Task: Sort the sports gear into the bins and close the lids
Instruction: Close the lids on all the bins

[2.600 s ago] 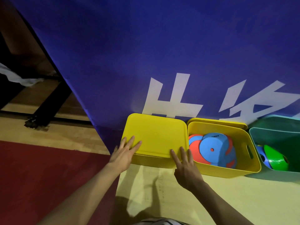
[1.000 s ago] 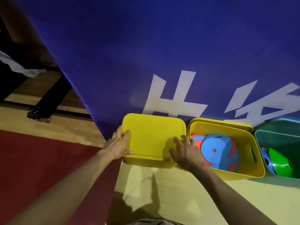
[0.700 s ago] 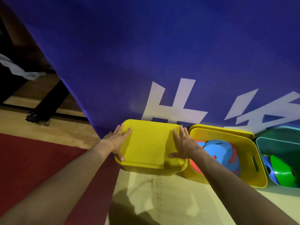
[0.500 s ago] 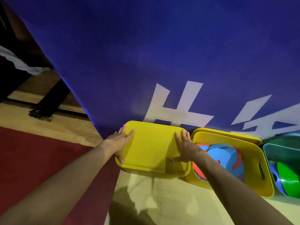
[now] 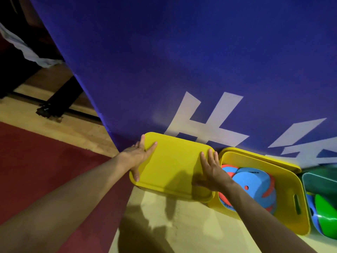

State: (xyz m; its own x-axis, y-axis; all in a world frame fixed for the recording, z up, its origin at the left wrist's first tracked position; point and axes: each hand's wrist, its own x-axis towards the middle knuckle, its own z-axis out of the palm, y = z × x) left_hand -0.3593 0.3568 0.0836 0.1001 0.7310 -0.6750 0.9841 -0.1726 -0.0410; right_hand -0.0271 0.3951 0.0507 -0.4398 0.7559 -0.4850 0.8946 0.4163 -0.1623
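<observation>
Head view: I see both hands flat on the yellow lid (image 5: 173, 165), which sits on its bin on the floor. Left hand (image 5: 136, 156) lies at the lid's left edge, fingers straight; right hand (image 5: 212, 170) presses near its right edge, fingers together. Just right, an open yellow bin (image 5: 284, 181) holds blue-and-red discs (image 5: 249, 181) (a teal bin (image 5: 321, 181) beyond). Behind stands a blue banner (image 5: 182, 61).

Left hand (image 5: 137, 156) and right hand (image 5: 212, 170) press flat on yellow plastic lid (image 5: 173, 165) beside open yellow plastic bin (image 5: 291, 181) of blue-orange discs (image 5: 249, 179).

Both hands (image 5: 138, 154) from near edge to lid (image 5: 173, 165) sides.
</observation>
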